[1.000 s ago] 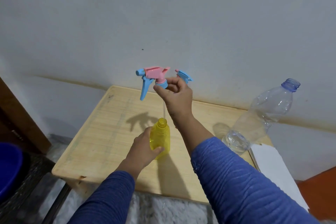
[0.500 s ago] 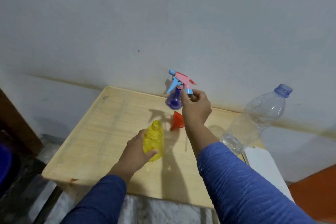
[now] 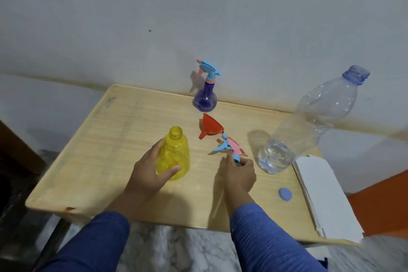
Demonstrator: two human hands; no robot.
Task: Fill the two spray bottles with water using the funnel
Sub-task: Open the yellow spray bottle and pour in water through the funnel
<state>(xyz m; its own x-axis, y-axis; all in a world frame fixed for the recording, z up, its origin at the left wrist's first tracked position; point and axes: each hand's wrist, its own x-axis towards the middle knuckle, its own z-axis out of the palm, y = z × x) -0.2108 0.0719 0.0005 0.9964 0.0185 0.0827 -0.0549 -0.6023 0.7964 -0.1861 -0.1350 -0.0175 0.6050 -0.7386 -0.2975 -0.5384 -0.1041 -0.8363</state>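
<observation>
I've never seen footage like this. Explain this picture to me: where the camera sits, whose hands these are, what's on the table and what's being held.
There is no machine here. The camera is worn on a person's head and looks down at their own two hands, in blue sleeves. The left hand grips an open yellow spray bottle, its top off. The right hand holds that bottle's pink and blue spray head low over the wooden table. Also on the table: a purple spray bottle with its head on, a red funnel lying on its side, a large clear water bottle standing uncapped with some water at the bottom, its blue cap, and white paper at the right edge.
</observation>
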